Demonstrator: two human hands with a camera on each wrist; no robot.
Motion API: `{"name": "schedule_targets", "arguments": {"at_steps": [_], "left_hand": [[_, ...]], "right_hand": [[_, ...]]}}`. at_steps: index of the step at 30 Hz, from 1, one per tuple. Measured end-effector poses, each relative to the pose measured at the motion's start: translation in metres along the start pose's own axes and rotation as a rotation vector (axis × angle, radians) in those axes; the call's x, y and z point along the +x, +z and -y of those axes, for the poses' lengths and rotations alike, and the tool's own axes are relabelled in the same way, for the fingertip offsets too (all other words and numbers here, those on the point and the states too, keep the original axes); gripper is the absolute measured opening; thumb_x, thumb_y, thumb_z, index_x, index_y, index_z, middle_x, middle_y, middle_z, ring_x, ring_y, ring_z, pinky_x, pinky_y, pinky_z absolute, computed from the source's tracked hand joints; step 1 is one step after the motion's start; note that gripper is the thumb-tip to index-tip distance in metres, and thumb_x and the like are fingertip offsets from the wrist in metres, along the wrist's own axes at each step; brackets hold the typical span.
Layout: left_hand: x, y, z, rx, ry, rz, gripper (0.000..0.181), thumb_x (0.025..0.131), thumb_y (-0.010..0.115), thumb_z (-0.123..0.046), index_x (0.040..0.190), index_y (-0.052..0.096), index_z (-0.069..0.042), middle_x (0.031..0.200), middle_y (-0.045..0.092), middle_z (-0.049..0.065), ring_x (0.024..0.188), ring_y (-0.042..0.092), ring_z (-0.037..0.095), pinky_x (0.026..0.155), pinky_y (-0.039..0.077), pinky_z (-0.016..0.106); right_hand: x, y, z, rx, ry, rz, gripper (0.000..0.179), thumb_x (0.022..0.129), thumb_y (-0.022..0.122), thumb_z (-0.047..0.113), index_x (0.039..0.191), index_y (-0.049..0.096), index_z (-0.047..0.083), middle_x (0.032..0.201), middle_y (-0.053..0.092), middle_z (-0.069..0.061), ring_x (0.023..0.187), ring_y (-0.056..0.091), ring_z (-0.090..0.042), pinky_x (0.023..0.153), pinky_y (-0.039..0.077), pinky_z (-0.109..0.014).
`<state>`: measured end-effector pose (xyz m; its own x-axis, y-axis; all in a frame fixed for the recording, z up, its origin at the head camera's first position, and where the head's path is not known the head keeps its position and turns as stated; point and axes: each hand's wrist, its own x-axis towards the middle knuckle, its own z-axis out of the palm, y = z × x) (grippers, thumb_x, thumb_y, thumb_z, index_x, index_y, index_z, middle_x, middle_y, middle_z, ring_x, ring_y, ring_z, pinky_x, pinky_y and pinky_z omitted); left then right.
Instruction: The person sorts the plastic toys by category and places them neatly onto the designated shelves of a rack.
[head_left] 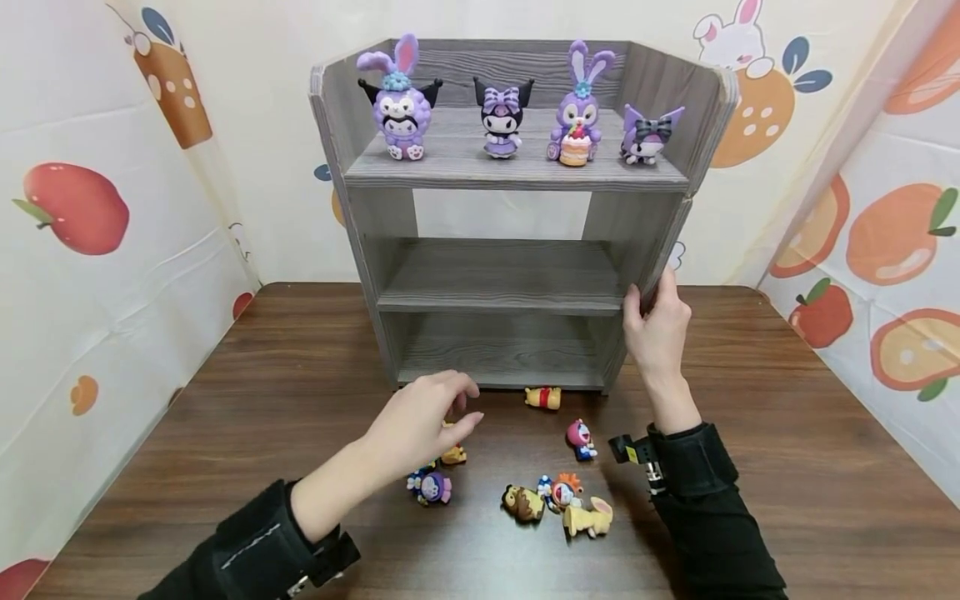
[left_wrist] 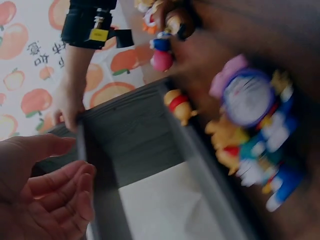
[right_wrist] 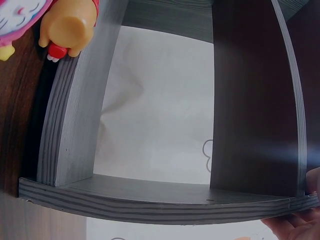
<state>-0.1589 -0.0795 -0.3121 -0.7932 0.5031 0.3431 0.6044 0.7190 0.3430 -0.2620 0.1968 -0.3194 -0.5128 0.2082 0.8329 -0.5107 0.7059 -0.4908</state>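
Note:
A grey wood-grain shelf (head_left: pixel 495 302) stands upright on the table. My right hand (head_left: pixel 658 327) grips its right side panel at about the height of the middle board; in the right wrist view only part of that hand (right_wrist: pixel 295 222) shows at the panel's edge. My left hand (head_left: pixel 420 408) hovers with loosely bent fingers over the table's front left, holding nothing. Beneath it lie several small figurines (head_left: pixel 435 486), partly hidden by the hand. A yellow bear figurine with a red band (head_left: pixel 543 397) lies against the shelf's bottom front edge.
Purple figurines (head_left: pixel 400 117), several in a row, stand on the top board. A pink-and-blue figurine (head_left: pixel 581 440) and a cluster with a cream long-eared figurine (head_left: pixel 588 518) lie on the brown table (head_left: pixel 300 400). Fruit-print cloth (head_left: pixel 900 275) hangs behind and at both sides.

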Motion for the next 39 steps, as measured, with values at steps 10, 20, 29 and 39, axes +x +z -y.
{"name": "schedule_targets", "arguments": {"at_steps": [10,20,29,39], "left_hand": [[-0.011,0.034,0.023,0.052,-0.223,0.122,0.037,0.075,0.07,-0.022,0.098,0.059,0.005,0.088,0.057,0.012,0.073,0.053,0.019,0.061,0.044,0.033],[-0.012,0.049,0.038,0.073,-0.327,0.186,0.046,0.073,0.071,-0.032,0.096,0.059,0.005,0.083,0.057,0.012,0.075,0.054,0.024,0.063,0.044,0.038],[-0.009,0.057,0.043,-0.032,-0.367,0.189,0.026,0.074,0.07,-0.027,0.078,0.06,-0.003,0.059,0.044,-0.002,0.052,0.041,0.012,0.044,0.031,0.026],[-0.006,0.055,0.043,-0.088,-0.336,0.146,0.02,0.071,0.072,-0.013,0.079,0.058,-0.001,0.068,0.053,0.003,0.055,0.045,0.014,0.05,0.038,0.028]], "right_hand": [[0.0,0.001,0.002,-0.003,0.003,0.008,0.032,0.081,0.05,-0.002,0.112,0.05,-0.007,0.06,0.052,-0.014,0.045,0.039,-0.01,0.042,0.029,-0.015],[0.0,0.0,0.002,-0.001,-0.002,0.008,0.031,0.081,0.05,-0.002,0.112,0.05,-0.007,0.06,0.053,-0.014,0.045,0.039,-0.012,0.042,0.028,-0.015],[0.001,0.0,0.002,0.002,0.003,0.007,0.032,0.08,0.05,-0.002,0.112,0.05,-0.007,0.06,0.052,-0.013,0.045,0.038,-0.011,0.043,0.028,-0.015],[0.001,-0.001,0.001,-0.003,0.003,0.003,0.033,0.08,0.05,-0.002,0.113,0.05,-0.007,0.062,0.053,-0.014,0.045,0.039,-0.011,0.043,0.029,-0.015]]}}
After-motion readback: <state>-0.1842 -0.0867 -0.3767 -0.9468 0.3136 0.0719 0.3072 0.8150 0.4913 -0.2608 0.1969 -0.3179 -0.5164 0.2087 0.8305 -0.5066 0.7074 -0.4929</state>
